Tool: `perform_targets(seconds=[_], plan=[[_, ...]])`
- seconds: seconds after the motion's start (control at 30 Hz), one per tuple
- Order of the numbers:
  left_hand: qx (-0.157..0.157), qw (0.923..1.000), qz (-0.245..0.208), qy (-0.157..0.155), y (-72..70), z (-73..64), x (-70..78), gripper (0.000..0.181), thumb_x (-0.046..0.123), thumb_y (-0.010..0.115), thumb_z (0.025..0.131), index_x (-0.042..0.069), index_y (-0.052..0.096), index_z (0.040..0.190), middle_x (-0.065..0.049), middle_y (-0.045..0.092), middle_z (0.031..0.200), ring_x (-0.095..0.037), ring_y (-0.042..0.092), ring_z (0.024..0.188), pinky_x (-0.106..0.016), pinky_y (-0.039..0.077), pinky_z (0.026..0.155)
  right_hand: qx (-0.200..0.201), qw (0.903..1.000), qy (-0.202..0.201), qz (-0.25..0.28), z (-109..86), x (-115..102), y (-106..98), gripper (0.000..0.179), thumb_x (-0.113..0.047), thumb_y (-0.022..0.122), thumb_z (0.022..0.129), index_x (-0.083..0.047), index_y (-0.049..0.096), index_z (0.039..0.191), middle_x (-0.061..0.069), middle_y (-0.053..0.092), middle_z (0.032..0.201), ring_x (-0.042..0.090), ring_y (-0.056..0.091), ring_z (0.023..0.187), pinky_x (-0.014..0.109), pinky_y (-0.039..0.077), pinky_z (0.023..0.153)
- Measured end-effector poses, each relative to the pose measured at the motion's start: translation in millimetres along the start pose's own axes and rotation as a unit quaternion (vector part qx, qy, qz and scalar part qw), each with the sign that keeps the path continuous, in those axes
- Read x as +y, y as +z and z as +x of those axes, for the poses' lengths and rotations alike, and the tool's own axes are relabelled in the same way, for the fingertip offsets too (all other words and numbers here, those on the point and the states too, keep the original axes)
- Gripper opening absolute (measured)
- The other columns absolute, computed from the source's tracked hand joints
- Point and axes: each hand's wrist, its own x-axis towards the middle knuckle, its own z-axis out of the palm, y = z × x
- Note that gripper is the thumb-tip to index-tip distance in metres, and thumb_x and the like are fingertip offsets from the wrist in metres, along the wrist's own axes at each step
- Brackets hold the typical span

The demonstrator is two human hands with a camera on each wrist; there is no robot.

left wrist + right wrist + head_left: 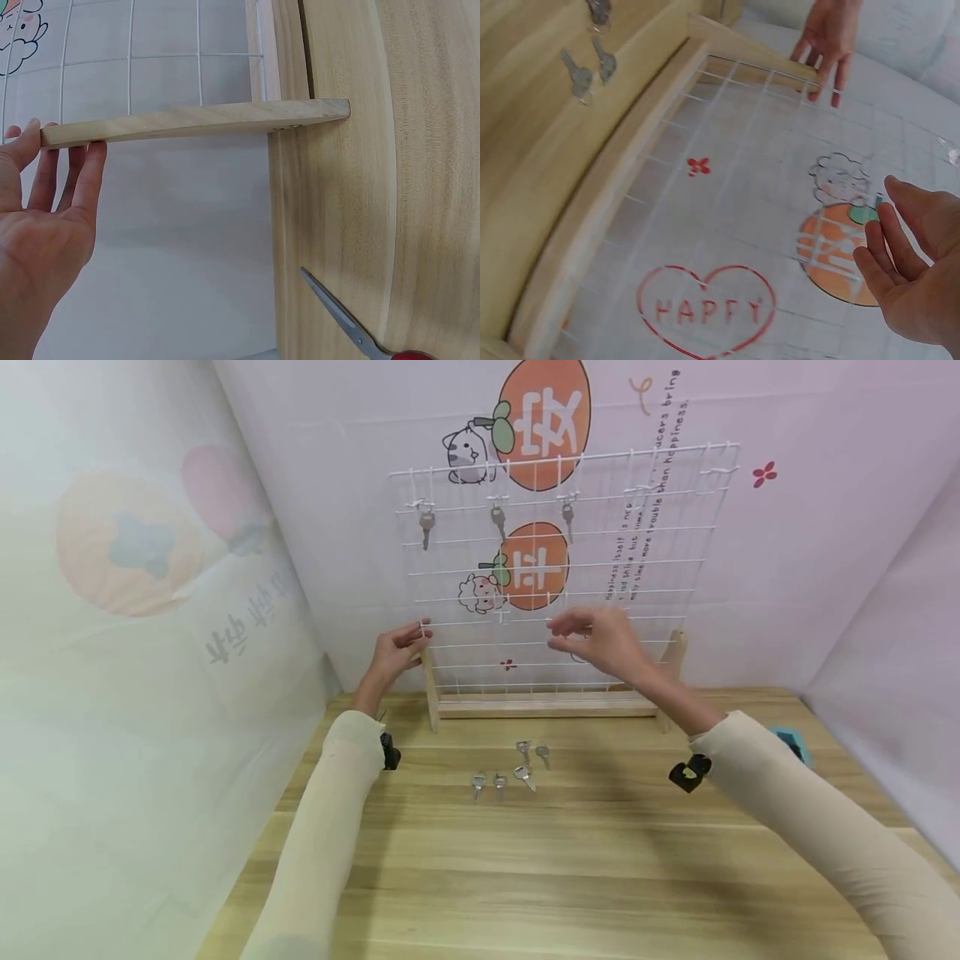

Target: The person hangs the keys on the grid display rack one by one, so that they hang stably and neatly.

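Note:
A white wire grid (628, 562) stands upright in a wooden stand (547, 707) at the back of the table. My left hand (396, 652) grips the upper end of the stand's left wooden post (187, 120), thumb on one side and fingers on the other. My right hand (603, 639) is in front of the lower grid, fingers loosely bent and apart from the thumb, with nothing between them. Three keys hang from hooks near the grid's top, among them a left key (427, 527) and a right key (567, 517). Several loose keys, including one key (525, 777), lie on the table.
Scissors (349, 322) with a red handle lie on the table near the left post. A turquoise object (793, 743) shows behind the right sleeve. More white hooks (641, 489) hang at the grid's upper right. A printed cloth (750, 568) covers the back wall.

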Motion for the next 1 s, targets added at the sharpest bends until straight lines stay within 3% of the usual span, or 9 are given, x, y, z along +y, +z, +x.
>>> perform_targets(seconds=[0.27, 0.73, 1.0], plan=[[-0.009, 0.9998, -0.019, 0.004, -0.6, -0.8, 1.1, 0.042, 0.007, 0.065, 0.103, 0.01, 0.062, 0.145, -0.021, 0.063, 0.14, -0.033, 0.057, 0.135, -0.054, 0.049, 0.108, -0.045, 0.9988, 0.017, 0.007, -26.4, 25, 42, 0.021, -0.01, 0.082, 0.091, -0.003, 0.077, 0.11, 0.014, 0.077, 0.106, 0.029, 0.074, 0.098, 0.049, 0.06, 0.095], [-0.002, 1.0, 0.007, 0.002, 0.2, 0.4, -1.7, 0.04, 0.009, 0.065, 0.103, 0.015, 0.065, 0.143, -0.013, 0.068, 0.136, -0.026, 0.063, 0.128, -0.049, 0.055, 0.103, -0.07, 0.9962, 0.036, 0.037, -60.3, 60, 95, 0.016, -0.003, 0.083, 0.088, 0.001, 0.078, 0.103, 0.016, 0.078, 0.1, 0.032, 0.075, 0.093, 0.054, 0.061, 0.089], [-0.022, 0.9997, -0.007, 0.002, -3.1, 1.3, -0.1, 0.042, 0.01, 0.063, 0.105, 0.013, 0.061, 0.147, -0.018, 0.062, 0.144, -0.033, 0.056, 0.136, -0.053, 0.049, 0.108, -0.09, 0.9935, 0.064, 0.029, -69.0, 75, 120, 0.017, -0.004, 0.083, 0.088, 0.002, 0.077, 0.103, 0.015, 0.078, 0.098, 0.03, 0.075, 0.092, 0.049, 0.062, 0.088]])
